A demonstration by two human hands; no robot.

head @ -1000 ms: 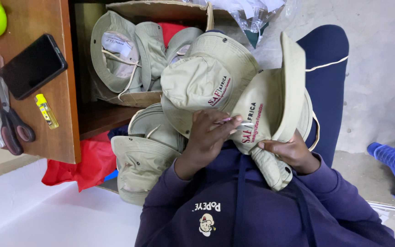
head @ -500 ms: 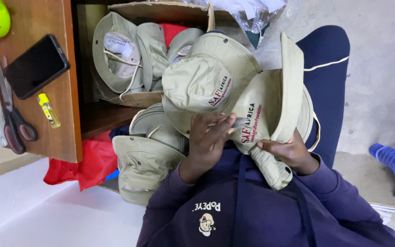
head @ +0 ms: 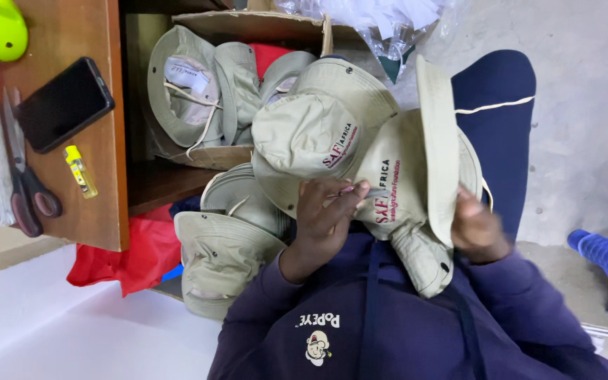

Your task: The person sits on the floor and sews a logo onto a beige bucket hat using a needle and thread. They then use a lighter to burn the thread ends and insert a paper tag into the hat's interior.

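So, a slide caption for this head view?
Both hands, left hand and right hand, grip a beige cloth sun hat over a dark lap.

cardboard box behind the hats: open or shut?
Open. The cardboard box has its flap up, and khaki hats lie inside it in plain view.

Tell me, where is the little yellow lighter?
In the head view, the yellow lighter lies at the left on the wooden tabletop, just below the black phone and right of the scissors.

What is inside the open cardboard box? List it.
The open cardboard box holds several beige brimmed cloth hats and a bit of red fabric. Anything beneath them is covered.
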